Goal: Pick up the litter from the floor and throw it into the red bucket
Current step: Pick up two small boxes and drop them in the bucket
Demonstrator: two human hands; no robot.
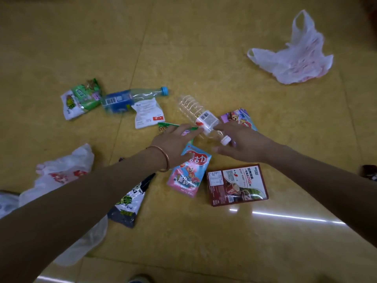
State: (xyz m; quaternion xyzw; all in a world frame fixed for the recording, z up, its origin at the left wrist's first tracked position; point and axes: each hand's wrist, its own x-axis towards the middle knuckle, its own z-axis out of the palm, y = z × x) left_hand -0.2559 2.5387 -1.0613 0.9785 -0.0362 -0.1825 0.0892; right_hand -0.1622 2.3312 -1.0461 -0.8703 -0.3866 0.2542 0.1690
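Observation:
Litter is scattered over the yellow tiled floor. A clear plastic bottle [194, 111] with a white cap lies in the middle, cap toward me. My right hand [244, 146] is cupped around its neck, fingers above and thumb below, still spread. The fingers of my left hand [174, 142] are apart and its fingertips reach the bottle's label. It hovers over a green packet [165, 126] and a pink snack packet [188, 174]. No red bucket is in view.
A blue-capped bottle [130, 97], a green-and-white bag [79, 99] and a white sachet [148, 112] lie at the left. A brown box [236, 184], a purple packet [238, 117] and a black packet [128, 203] are nearby. White plastic bags lie at the far right [293, 58] and near left [61, 174].

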